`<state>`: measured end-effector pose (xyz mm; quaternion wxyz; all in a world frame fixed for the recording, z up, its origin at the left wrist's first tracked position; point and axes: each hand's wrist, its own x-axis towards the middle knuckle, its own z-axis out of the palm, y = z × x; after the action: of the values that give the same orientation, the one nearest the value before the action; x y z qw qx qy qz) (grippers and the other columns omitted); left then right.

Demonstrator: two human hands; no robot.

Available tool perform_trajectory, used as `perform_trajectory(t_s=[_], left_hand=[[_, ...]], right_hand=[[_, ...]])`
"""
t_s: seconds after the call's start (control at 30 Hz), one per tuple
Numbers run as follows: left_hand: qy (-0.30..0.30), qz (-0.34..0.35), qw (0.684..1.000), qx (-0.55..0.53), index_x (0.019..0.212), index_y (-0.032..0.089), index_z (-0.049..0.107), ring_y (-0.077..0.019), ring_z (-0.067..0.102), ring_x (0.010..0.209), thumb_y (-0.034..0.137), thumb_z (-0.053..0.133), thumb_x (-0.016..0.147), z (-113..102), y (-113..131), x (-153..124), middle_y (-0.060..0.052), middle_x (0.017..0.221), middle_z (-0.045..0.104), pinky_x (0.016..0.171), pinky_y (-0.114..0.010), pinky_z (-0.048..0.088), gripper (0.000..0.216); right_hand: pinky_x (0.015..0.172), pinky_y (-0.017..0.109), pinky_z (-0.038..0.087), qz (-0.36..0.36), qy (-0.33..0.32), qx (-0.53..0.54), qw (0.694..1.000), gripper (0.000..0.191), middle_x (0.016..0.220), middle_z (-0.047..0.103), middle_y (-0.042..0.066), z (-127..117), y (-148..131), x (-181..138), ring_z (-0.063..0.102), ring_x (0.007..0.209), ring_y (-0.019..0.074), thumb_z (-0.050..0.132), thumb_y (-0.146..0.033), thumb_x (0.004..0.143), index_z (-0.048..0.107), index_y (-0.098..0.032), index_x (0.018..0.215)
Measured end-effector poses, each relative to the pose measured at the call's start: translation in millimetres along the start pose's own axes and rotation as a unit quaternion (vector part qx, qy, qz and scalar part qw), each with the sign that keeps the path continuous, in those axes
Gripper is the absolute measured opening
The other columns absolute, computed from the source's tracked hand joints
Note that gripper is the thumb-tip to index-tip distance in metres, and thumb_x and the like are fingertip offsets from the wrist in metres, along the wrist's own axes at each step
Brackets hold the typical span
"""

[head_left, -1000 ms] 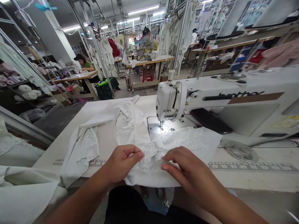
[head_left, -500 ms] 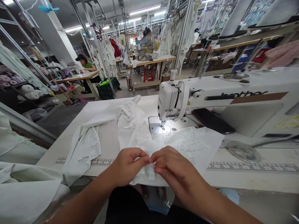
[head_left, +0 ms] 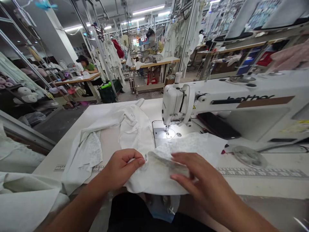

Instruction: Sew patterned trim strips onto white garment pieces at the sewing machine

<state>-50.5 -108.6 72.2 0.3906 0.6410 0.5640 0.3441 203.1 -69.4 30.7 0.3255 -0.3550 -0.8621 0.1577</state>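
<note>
A white patterned fabric piece (head_left: 193,146) lies on the sewing table (head_left: 253,183), its near edge hanging over the table's front. My left hand (head_left: 122,167) is closed, pinching the fabric's near edge on the left. My right hand (head_left: 193,175) pinches the same edge further right, fingers pressed on a raised fold between the hands. A white sewing machine (head_left: 217,103) stands behind the fabric, its needle (head_left: 166,130) just beyond the cloth.
A crumpled white garment (head_left: 116,129) spreads over the table's left half. More white cloth (head_left: 26,199) hangs at the lower left. A dark phone (head_left: 218,125) lies under the machine arm. Other people sit at tables in the background among hanging garments.
My hands came together at the fabric edge, then moved apart again. The edge between them now stands up in a fold.
</note>
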Motion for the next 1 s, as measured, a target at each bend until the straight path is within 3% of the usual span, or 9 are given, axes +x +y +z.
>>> perform_trajectory(t_s=[0.07, 0.13, 0.23, 0.4, 0.5, 0.7, 0.83, 0.93, 1.0], left_hand=[[-0.026, 0.014, 1.000, 0.007, 0.077, 0.016, 0.067, -0.0121, 0.055, 0.066, 0.033, 0.058, 0.089, 2, 5, -3, -0.001, 0.071, 0.064, 0.060, -0.021, 0.042, 0.022], [-0.029, 0.042, 0.998, 0.042, 0.077, 0.017, 0.069, -0.0118, 0.056, 0.064, 0.032, 0.066, 0.084, -1, 5, -9, 0.000, 0.070, 0.065, 0.060, -0.021, 0.043, 0.016], [0.049, 0.126, 0.980, 0.146, 0.076, 0.016, 0.069, -0.0110, 0.056, 0.060, 0.025, 0.073, 0.078, -6, -6, -17, 0.000, 0.066, 0.063, 0.058, -0.021, 0.044, 0.010], [0.174, 0.295, 0.903, 0.260, 0.083, 0.015, 0.066, -0.0143, 0.059, 0.068, 0.014, 0.061, 0.086, 7, -27, -13, -0.004, 0.072, 0.063, 0.060, -0.024, 0.049, 0.006], [0.180, 0.340, 0.874, 0.296, 0.089, 0.016, 0.064, -0.0163, 0.060, 0.075, 0.016, 0.064, 0.085, 23, -28, -9, -0.006, 0.082, 0.066, 0.066, -0.029, 0.051, 0.004], [0.247, 0.407, 0.829, 0.294, 0.078, 0.018, 0.059, -0.0114, 0.054, 0.060, 0.003, 0.063, 0.080, 33, -32, -14, 0.000, 0.068, 0.061, 0.056, -0.024, 0.045, 0.015], [0.235, 0.422, 0.818, 0.314, 0.076, 0.018, 0.057, -0.0129, 0.052, 0.062, 0.003, 0.062, 0.079, 31, -42, -17, -0.002, 0.067, 0.060, 0.057, -0.026, 0.044, 0.016], [0.216, 0.437, 0.809, 0.329, 0.076, 0.018, 0.056, -0.0137, 0.052, 0.063, 0.002, 0.057, 0.080, 32, -43, -17, -0.002, 0.068, 0.061, 0.060, -0.027, 0.045, 0.016], [0.200, 0.455, 0.801, 0.335, 0.076, 0.018, 0.056, -0.0140, 0.053, 0.063, 0.002, 0.054, 0.081, 32, -40, -17, -0.003, 0.068, 0.061, 0.061, -0.028, 0.046, 0.016]], right_hand=[[0.066, 0.034, 0.056, -0.026, 0.018, 0.011, 0.999, 0.046, 0.127, 0.060, 0.013, 15, -14, 17, 0.064, 0.095, 0.0226, 0.058, -0.035, 0.091, 0.048, -0.021, 0.133], [0.065, 0.032, 0.056, -0.059, 0.001, -0.009, 0.998, 0.033, 0.113, 0.068, 0.010, 23, -16, 32, 0.064, 0.089, 0.0209, 0.053, -0.025, 0.093, 0.056, -0.020, 0.125], [0.061, 0.033, 0.054, -0.101, 0.009, -0.074, 0.992, 0.027, 0.089, 0.071, 0.008, 21, -6, 34, 0.064, 0.083, 0.0229, 0.042, -0.011, 0.093, 0.067, -0.019, 0.102], [0.061, 0.031, 0.051, -0.185, 0.019, -0.164, 0.969, 0.036, 0.096, 0.070, 0.010, 10, 6, 1, 0.062, 0.081, 0.0225, 0.042, -0.003, 0.087, 0.064, -0.017, 0.111], [0.063, 0.033, 0.051, -0.166, 0.014, -0.196, 0.966, 0.039, 0.100, 0.070, 0.009, 13, 9, -17, 0.061, 0.081, 0.0224, 0.042, 0.000, 0.086, 0.062, -0.018, 0.114], [0.067, 0.035, 0.053, -0.128, -0.004, -0.190, 0.973, 0.034, 0.106, 0.067, 0.010, 26, 20, -44, 0.061, 0.084, 0.0227, 0.042, -0.004, 0.089, 0.059, -0.018, 0.114], [0.065, 0.036, 0.056, -0.054, -0.052, -0.111, 0.991, 0.017, 0.102, 0.065, 0.009, 26, 14, -46, 0.064, 0.087, 0.0232, 0.047, -0.017, 0.092, 0.062, -0.022, 0.098], [0.068, 0.034, 0.058, -0.020, -0.031, -0.032, 0.999, 0.015, 0.105, 0.063, 0.008, 17, -4, -35, 0.065, 0.089, 0.0222, 0.056, -0.031, 0.090, 0.061, -0.025, 0.103], [0.066, 0.030, 0.058, 0.011, -0.020, 0.040, 0.999, 0.015, 0.100, 0.064, 0.005, 9, -19, -23, 0.066, 0.083, 0.0185, 0.055, -0.032, 0.092, 0.059, -0.027, 0.106]])
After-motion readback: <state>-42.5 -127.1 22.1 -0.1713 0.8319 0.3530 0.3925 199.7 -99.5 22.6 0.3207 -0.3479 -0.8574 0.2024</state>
